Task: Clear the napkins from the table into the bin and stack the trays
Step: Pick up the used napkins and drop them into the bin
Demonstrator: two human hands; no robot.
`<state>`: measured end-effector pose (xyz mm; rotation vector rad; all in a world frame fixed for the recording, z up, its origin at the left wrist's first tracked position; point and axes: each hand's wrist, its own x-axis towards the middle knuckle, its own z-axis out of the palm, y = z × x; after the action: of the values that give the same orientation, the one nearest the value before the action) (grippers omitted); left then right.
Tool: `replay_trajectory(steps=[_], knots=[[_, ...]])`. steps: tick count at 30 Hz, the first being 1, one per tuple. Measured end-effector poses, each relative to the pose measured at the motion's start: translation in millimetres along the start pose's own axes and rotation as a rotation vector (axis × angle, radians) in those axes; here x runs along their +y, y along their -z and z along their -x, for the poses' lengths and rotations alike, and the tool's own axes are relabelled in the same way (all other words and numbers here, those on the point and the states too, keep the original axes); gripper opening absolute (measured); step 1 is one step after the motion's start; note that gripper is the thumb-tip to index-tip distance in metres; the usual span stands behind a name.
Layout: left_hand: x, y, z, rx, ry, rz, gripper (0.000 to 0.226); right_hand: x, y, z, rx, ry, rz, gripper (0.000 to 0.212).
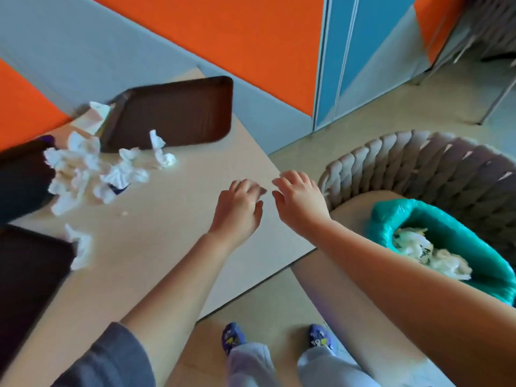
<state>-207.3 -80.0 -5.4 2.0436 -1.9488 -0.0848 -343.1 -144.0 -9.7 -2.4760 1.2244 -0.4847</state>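
No text, label, brand, number or sign can be read anywhere in this view. A crumpled napkin point(118, 181) on the table point(178, 219) carries a dark blue printed patch, too blurred to make out. The crumpled paper in the bin point(427, 254) shows faint dark marks that may be print, but they are too small and smeared to read. The slippers point(233, 337) bear a coloured pattern with no legible characters.
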Motion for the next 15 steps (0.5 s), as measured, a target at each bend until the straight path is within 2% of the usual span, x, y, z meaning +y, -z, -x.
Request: replay_trajectory(steps=[9,12,15], knots=[[-157,72,106,0.016,0.382,-0.079,0.036,-179,-79,-41,-0.269,0.282,-0.034,0.039],[-213,88,143,-0.041,0.496,-0.131,0.042,-230,-108,-51,-0.331,0.334,-0.021,0.041],[-260,98,166,-0.194,0.569,-0.188,0.052,-261,-131,-62,-0.376,0.359,0.005,0.041]])
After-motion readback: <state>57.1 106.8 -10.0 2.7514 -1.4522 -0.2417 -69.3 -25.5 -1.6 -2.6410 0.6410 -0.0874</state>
